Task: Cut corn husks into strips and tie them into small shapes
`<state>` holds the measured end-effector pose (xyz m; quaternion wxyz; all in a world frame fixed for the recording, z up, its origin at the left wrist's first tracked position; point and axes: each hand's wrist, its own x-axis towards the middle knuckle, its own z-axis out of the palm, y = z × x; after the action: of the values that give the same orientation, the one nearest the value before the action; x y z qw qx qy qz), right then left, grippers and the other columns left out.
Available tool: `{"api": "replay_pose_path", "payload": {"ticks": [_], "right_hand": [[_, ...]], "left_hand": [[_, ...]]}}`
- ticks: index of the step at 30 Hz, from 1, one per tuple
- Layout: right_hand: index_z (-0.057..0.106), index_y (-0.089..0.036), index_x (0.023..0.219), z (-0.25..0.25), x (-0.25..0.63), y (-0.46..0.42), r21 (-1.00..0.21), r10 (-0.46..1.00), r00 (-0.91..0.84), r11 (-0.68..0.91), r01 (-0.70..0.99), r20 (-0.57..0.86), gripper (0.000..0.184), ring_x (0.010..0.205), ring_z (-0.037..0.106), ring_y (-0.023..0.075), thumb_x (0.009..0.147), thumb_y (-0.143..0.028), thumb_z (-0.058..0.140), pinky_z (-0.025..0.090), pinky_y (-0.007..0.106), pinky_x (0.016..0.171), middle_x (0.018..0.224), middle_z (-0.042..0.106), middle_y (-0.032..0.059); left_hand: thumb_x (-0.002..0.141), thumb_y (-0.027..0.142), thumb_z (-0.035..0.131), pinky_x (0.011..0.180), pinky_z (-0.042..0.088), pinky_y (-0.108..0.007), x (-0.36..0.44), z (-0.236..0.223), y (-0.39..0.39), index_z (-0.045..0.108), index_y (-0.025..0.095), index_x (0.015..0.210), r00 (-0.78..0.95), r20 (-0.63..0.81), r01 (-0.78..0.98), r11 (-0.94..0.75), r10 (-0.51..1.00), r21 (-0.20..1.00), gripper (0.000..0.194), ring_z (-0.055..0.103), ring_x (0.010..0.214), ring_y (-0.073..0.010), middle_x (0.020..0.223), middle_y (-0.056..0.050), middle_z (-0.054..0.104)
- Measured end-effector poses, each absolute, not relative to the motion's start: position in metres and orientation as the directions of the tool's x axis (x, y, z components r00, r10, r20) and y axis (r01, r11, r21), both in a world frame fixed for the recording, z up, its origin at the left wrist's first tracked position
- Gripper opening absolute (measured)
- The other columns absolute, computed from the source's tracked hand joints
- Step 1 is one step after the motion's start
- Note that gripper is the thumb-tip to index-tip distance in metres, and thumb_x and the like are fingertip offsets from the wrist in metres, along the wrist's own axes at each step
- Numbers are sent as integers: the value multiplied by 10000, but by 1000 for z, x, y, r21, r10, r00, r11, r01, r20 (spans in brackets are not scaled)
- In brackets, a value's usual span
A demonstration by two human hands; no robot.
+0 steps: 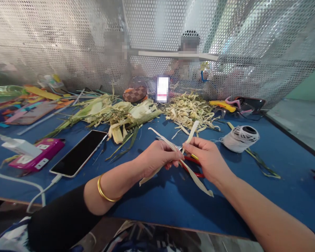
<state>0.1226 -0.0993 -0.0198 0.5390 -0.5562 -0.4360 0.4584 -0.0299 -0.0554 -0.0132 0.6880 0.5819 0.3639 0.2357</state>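
My left hand (160, 157) is closed, pinching pale corn husk strips (201, 183) that cross between my fingers; one long end hangs down to the right. A shorter strip end (193, 131) points up from my right hand (206, 157), whose thumb and fingers are closed on it. Both hands meet close together just above the table. Under them lies a tool with red handles (196, 174); its head is mostly hidden, so I cannot tell its kind. To the right is a spool of white thread (240, 139). Beyond my hands sits a pile of thin husk strips (189, 110).
Larger corn husks (139, 115) lie behind my left hand. A phone (80, 154) on a charging cable and a magenta power strip (39, 155) are at left. A checkered pouch (135, 94) stands by the perforated metal screen (157, 31); people show dimly behind it.
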Motion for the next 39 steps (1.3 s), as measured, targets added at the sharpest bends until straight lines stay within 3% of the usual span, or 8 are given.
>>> {"api": "replay_pose_path", "payload": {"ticks": [14, 17, 20, 23, 25, 28, 34, 39], "right_hand": [[537, -182, 580, -21, 129, -97, -995, 979, 195, 34, 97, 53, 318, 568, 453, 120, 712, -437, 675, 377, 275, 576, 573, 497, -28], [535, -185, 564, -21, 132, -97, -965, 961, 245, 67, 255, 131, 360, 550, 436, 120, 786, -462, 595, 355, 272, 560, 546, 477, -26], [575, -187, 624, -17, 135, -99, -831, 875, 314, 158, 534, 368, 297, 593, 482, 137, 821, -410, 567, 379, 284, 606, 592, 532, -10], [658, -192, 760, -14, 132, -100, -677, 879, 98, 282, 680, 466, 141, 721, 568, 162, 807, -307, 591, 417, 297, 698, 769, 630, 22], [680, -201, 763, -15, 128, -101, -689, 932, -41, 295, 662, 359, 146, 720, 585, 161, 815, -296, 583, 426, 292, 686, 781, 637, 23], [669, -196, 698, -17, 121, -101, -771, 963, -53, 244, 588, 264, 147, 691, 582, 152, 798, -286, 609, 426, 277, 654, 731, 618, 13], [582, -190, 609, -22, 118, -100, -771, 911, 84, 290, 567, 405, 177, 619, 534, 132, 782, -210, 610, 412, 261, 607, 638, 571, -14], [613, -185, 688, -24, 128, -97, -616, 844, 64, 334, 714, 532, 149, 687, 581, 162, 831, -210, 580, 438, 291, 651, 720, 626, 25]], "left_hand": [[733, 307, 644, 427, 381, -191, -30, -10, -55, 638, 129, 548, 614, -288, 58, 322, 735, 945, 257, 454, 418, -67, 521, -29, 597], [707, 261, 665, 427, 382, -187, -30, -11, -54, 643, 131, 570, 617, -281, 63, 309, 735, 949, 190, 465, 427, -68, 518, -17, 591], [706, 241, 664, 420, 381, -185, -30, -14, -54, 653, 128, 594, 625, -246, 84, 249, 741, 965, 159, 449, 413, -64, 510, -10, 588], [717, 227, 641, 415, 375, -187, -28, -17, -56, 644, 129, 582, 652, -207, 124, 168, 729, 978, 167, 448, 401, -62, 513, -6, 596], [717, 198, 619, 419, 374, -187, -27, -17, -59, 629, 134, 557, 679, -204, 159, 130, 706, 979, 173, 455, 401, -63, 504, 2, 590], [715, 174, 607, 439, 389, -186, -26, -15, -63, 638, 137, 566, 717, -227, 219, 96, 659, 971, 157, 461, 403, -61, 499, 17, 589], [698, 228, 680, 497, 437, -190, -25, -12, -66, 678, 130, 618, 717, -288, 238, 166, 635, 957, 127, 505, 445, -63, 544, 9, 629], [677, 268, 716, 532, 449, -199, -25, -16, -63, 678, 117, 606, 699, -313, 157, 289, 644, 945, 171, 558, 493, -79, 597, -35, 670]]}}
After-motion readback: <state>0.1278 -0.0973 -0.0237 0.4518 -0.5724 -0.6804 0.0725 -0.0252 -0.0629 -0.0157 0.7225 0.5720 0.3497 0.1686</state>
